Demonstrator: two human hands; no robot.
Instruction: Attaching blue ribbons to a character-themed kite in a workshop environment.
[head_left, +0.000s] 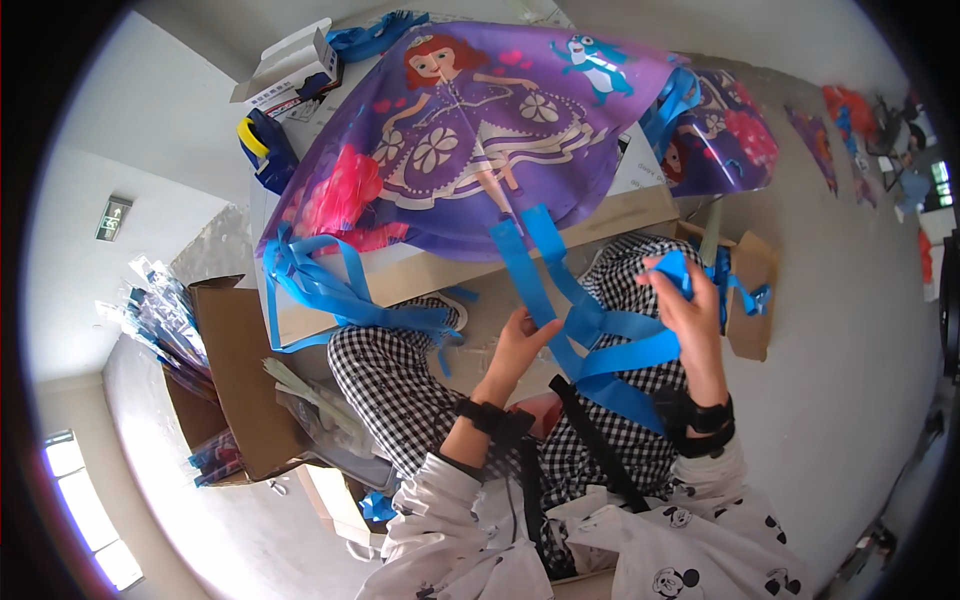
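A purple kite (600, 165) printed with a cartoon princess lies spread over a box-like table. Two blue ribbon tails (522, 275) hang from its lower edge towards my lap. My left hand (515, 355) is closed at one of these ribbons, thumb against its edge; its other fingertips are partly hidden. On the right, my raised right hand (690, 310) pinches a folded bunch of blue ribbon (674, 270) between thumb and fingers. Loops of ribbon (630, 355) drape between my hands across my checked trousers.
More blue ribbons (320, 275) hang off the table's left corner beside a pink tassel (345, 190). A tape dispenser (265, 150) and an open white box (290, 75) stand at the far left. Cardboard boxes (245, 370) hold wrapped goods on the left; another carton (755, 300) sits right.
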